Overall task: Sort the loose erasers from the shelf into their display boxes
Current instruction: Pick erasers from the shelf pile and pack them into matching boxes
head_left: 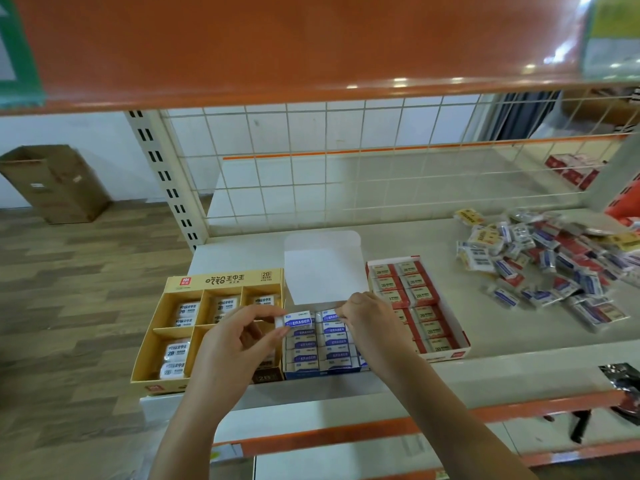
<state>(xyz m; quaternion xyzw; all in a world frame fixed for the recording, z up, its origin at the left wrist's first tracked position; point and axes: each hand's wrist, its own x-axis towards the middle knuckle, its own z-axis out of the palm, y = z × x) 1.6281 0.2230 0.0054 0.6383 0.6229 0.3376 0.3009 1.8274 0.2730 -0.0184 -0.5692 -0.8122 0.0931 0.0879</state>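
Three display boxes stand in a row at the shelf's front edge. The yellow box (221, 279) on the left holds white erasers in compartments. The middle blue box (322, 268) has its white lid flap raised and holds rows of blue-and-white erasers. The red box (462, 344) on the right holds red-banded erasers. My left hand (239, 344) pinches a blue-and-white eraser (298, 321) at the back left of the blue box. My right hand (367, 318) pinches another blue eraser (329, 316) at the box's back right. A heap of loose erasers (543, 261) lies on the shelf to the right.
A wire grid panel (346, 168) backs the shelf, and an orange shelf (277, 46) hangs overhead. A brown cardboard carton (52, 183) stands on the wooden floor to the left. A dark crumpled wrapper (623, 379) lies at the shelf's front right.
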